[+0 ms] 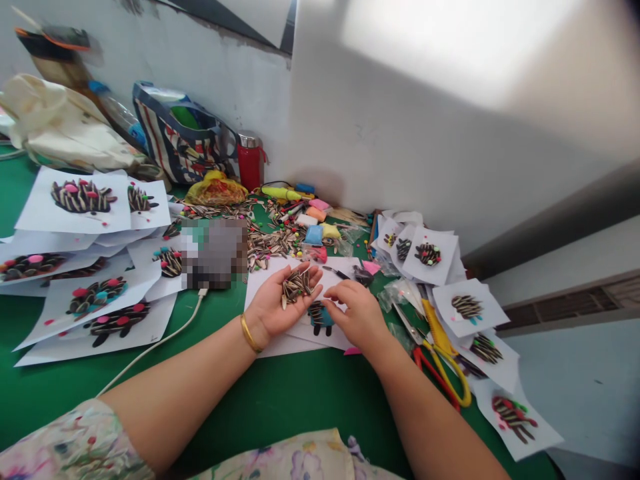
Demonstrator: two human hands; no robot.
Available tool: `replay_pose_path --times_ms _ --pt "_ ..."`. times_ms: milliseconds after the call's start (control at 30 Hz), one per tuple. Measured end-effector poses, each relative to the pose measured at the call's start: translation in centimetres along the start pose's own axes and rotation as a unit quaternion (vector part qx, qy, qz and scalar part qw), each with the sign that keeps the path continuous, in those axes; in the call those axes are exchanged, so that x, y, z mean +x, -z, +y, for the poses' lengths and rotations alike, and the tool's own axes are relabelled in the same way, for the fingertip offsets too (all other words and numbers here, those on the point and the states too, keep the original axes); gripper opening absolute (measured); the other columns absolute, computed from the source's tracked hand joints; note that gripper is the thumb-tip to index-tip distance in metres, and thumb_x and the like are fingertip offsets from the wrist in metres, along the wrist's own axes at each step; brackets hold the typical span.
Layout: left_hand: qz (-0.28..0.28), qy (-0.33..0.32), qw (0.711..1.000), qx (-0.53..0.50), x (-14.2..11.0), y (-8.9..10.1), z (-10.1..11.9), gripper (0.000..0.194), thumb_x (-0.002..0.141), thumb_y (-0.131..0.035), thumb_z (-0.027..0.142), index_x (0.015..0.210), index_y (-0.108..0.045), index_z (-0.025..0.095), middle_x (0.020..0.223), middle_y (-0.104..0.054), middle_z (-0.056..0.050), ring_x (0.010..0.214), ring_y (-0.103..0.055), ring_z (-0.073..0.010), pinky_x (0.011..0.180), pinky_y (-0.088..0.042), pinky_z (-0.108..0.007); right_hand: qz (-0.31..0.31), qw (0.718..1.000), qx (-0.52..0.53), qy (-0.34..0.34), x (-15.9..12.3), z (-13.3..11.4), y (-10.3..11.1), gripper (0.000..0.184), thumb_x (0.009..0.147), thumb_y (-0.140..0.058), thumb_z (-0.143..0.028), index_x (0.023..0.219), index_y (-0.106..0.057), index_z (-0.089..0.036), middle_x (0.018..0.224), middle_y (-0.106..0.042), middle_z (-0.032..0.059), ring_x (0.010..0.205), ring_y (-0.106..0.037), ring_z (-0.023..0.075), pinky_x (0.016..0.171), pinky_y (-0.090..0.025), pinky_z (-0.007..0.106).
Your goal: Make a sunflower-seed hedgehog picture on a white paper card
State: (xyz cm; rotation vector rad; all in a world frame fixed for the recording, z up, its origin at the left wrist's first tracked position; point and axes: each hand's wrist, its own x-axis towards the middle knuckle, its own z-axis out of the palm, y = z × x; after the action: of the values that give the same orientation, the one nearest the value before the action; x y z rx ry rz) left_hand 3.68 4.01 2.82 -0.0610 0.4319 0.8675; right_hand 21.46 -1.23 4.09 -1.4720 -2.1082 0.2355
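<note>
My left hand (280, 303) is palm up and cupped, holding a small heap of striped sunflower seeds (297, 288). Just right of it, my right hand (357, 312) has thumb and forefinger brought together in a pinch; whatever is between the fingertips is too small to make out. Under both hands lies a white paper sheet (273, 345). On it sits a blue clay hedgehog shape (319, 321) with seeds stuck into it and dark feet, partly covered by my hands.
Loose seeds (275, 243) and clay packets (314, 235) lie beyond the paper. Finished seed pictures (100, 293) are stacked at left, more (470, 307) at right. Scissors (425, 350) and a yellow cutter (437, 327) lie right. A white cable (160, 343), bag (183, 137) and red flask (250, 163) stand about.
</note>
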Motion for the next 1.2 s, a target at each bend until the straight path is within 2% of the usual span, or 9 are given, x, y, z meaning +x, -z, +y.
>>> replay_pose_path --times_ms 100,233,367,567,667,800,900,1067,1200 --pt "-0.02 0.027 0.999 0.02 -0.2 -0.1 -0.6 0.031 0.097 -0.039 0.025 0.109 -0.064 0.012 0.107 -0.07 -0.015 0.1 -0.068 -0.0244 0.078 -0.057 -0.036 0.003 1.0 0.006 0.014 0.3 -0.8 -0.5 0.009 0.088 -0.06 -0.024 0.093 -0.067 -0.021 0.089 -0.064 0.005 0.088 -0.058 0.0202 0.082 -0.043 0.031" --pt "-0.016 0.044 0.998 0.036 -0.4 -0.2 -1.1 0.031 0.097 -0.041 0.027 0.108 -0.065 0.012 0.103 -0.071 -0.014 0.086 -0.07 -0.0221 0.063 -0.056 -0.029 0.006 1.0 -0.002 0.0 0.6 -1.3 -1.2 0.005 0.086 -0.063 -0.024 0.087 -0.066 -0.02 0.089 -0.065 0.0053 0.09 -0.058 0.0214 0.083 -0.043 0.033" --pt "-0.002 0.045 0.998 0.036 -0.5 -0.3 -1.3 0.031 0.097 -0.041 0.027 0.109 -0.065 0.012 0.104 -0.072 -0.015 0.087 -0.07 -0.0221 0.067 -0.056 -0.03 0.015 0.999 0.028 -0.012 0.6 -1.3 -1.3 0.004 0.086 -0.061 -0.02 0.084 -0.064 -0.021 0.088 -0.066 0.0043 0.089 -0.058 0.0201 0.082 -0.043 0.031" --pt "-0.001 0.04 0.999 0.033 -0.7 -0.5 -1.3 0.032 0.097 -0.04 0.026 0.117 -0.062 0.012 0.107 -0.071 -0.015 0.094 -0.07 -0.0227 0.078 -0.057 -0.035 0.062 0.991 0.099 -0.061 0.4 -1.0 -0.6 0.011 0.088 -0.053 -0.02 0.089 -0.064 -0.021 0.084 -0.065 0.0024 0.077 -0.058 0.0168 0.076 -0.045 0.03" --pt "-0.006 0.042 0.999 0.03 -0.7 -0.4 -1.3 0.033 0.097 -0.04 0.026 0.118 -0.061 0.012 0.108 -0.071 -0.016 0.095 -0.07 -0.0228 0.082 -0.057 -0.036 0.081 0.988 0.12 -0.058 0.5 -0.8 -0.5 0.012 0.089 -0.053 -0.021 0.088 -0.065 -0.022 0.085 -0.066 0.0025 0.081 -0.059 0.0175 0.079 -0.046 0.031" --pt "-0.025 0.048 0.998 0.037 -0.6 -0.2 -1.5 0.034 0.097 -0.041 0.027 0.119 -0.061 0.011 0.099 -0.072 -0.015 0.089 -0.07 -0.0219 0.083 -0.057 -0.036 0.091 0.991 0.095 -0.029 0.6 -0.6 -0.6 0.018 0.091 -0.053 -0.023 0.099 -0.07 -0.024 0.096 -0.064 0.0059 0.094 -0.059 0.0202 0.088 -0.046 0.035" --pt "-0.031 0.051 0.998 0.032 -0.7 -0.2 -1.5 0.034 0.097 -0.041 0.027 0.118 -0.062 0.01 0.098 -0.072 -0.014 0.089 -0.07 -0.0217 0.084 -0.056 -0.036 0.087 0.993 0.069 -0.024 0.6 -0.6 -0.5 0.023 0.092 -0.053 -0.022 0.108 -0.068 -0.024 0.098 -0.064 0.0065 0.095 -0.058 0.0205 0.087 -0.046 0.035" --pt "-0.04 0.046 0.997 0.037 -0.7 -0.3 -1.4 0.036 0.097 -0.04 0.028 0.122 -0.061 0.013 0.112 -0.069 -0.016 0.095 -0.069 -0.0226 0.074 -0.057 -0.033 0.056 0.998 0.027 -0.016 0.5 -1.2 -0.3 0.008 0.087 -0.063 -0.026 0.088 -0.069 -0.022 0.09 -0.064 0.0056 0.09 -0.058 0.0215 0.085 -0.046 0.036" --pt "-0.037 0.043 0.998 0.033 -0.7 -0.3 -1.4 0.035 0.097 -0.04 0.027 0.121 -0.062 0.013 0.111 -0.07 -0.015 0.089 -0.069 -0.0209 0.069 -0.056 -0.03 0.027 0.999 -0.014 -0.021 0.6 -1.6 -0.5 0.008 0.085 -0.066 -0.027 0.09 -0.069 -0.022 0.091 -0.065 0.0067 0.091 -0.058 0.0229 0.086 -0.045 0.037"
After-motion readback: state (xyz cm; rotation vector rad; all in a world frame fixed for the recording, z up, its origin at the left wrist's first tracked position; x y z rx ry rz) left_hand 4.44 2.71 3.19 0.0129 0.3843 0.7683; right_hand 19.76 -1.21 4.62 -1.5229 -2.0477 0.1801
